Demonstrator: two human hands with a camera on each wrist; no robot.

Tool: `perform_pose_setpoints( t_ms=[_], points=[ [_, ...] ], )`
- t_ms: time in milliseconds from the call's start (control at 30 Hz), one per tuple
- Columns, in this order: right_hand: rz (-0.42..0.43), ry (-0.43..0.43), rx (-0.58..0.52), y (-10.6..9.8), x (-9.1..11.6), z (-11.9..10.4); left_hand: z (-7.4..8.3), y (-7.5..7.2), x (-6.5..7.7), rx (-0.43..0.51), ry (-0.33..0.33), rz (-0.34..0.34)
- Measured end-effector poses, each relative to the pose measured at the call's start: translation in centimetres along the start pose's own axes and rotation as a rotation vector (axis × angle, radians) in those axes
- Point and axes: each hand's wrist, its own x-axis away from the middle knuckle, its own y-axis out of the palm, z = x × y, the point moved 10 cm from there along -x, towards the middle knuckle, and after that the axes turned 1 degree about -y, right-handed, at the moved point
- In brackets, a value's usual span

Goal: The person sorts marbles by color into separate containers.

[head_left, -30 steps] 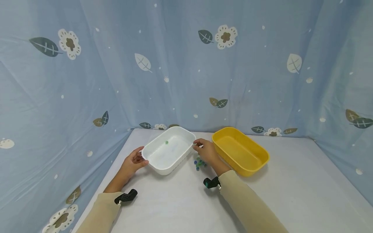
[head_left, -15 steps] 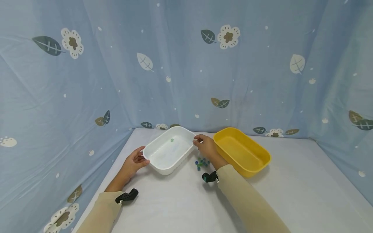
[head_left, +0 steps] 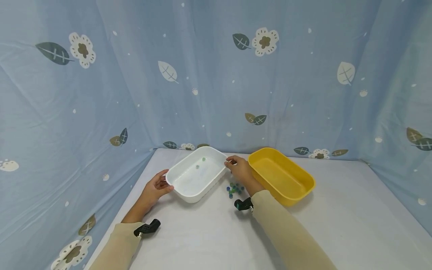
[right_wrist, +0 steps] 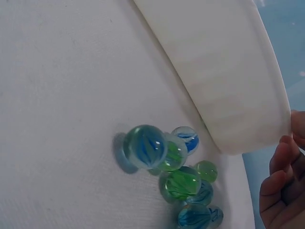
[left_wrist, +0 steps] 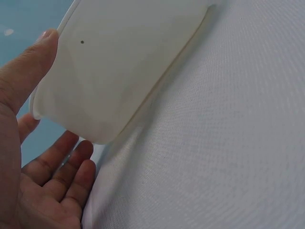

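Note:
A white rectangular basin [head_left: 190,180] stands on the table, with two small marbles [head_left: 204,159] on its floor. My left hand [head_left: 153,190] holds its near left corner; in the left wrist view the thumb [left_wrist: 35,64] lies against the wall below the rim and the fingers curl beneath the corner. At the far right corner, my right hand [head_left: 240,171] grips the rim between thumb and fingers, seen partly at the edge of the right wrist view. Beside the basin, under the right forearm, lies a cluster of several blue and green glass marbles [right_wrist: 181,183].
A yellow basin [head_left: 280,178] stands close to the right of my right hand and forearm. Behind the table [head_left: 202,236] and along its left side hangs a blue patterned curtain [head_left: 209,75].
One marble has rolled toward the back right in the white basin, and a second now shows there. My right hand has shifted slightly up; the left stays at its corner.

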Motion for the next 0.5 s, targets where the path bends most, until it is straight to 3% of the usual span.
perform_pose_setpoints(
  t_ms=[500],
  points=[
    [0.024, -0.004, -0.037, 0.20, 0.67, 0.38, 0.22, 0.02, 0.20, -0.033, -0.013, 0.006]
  ],
)
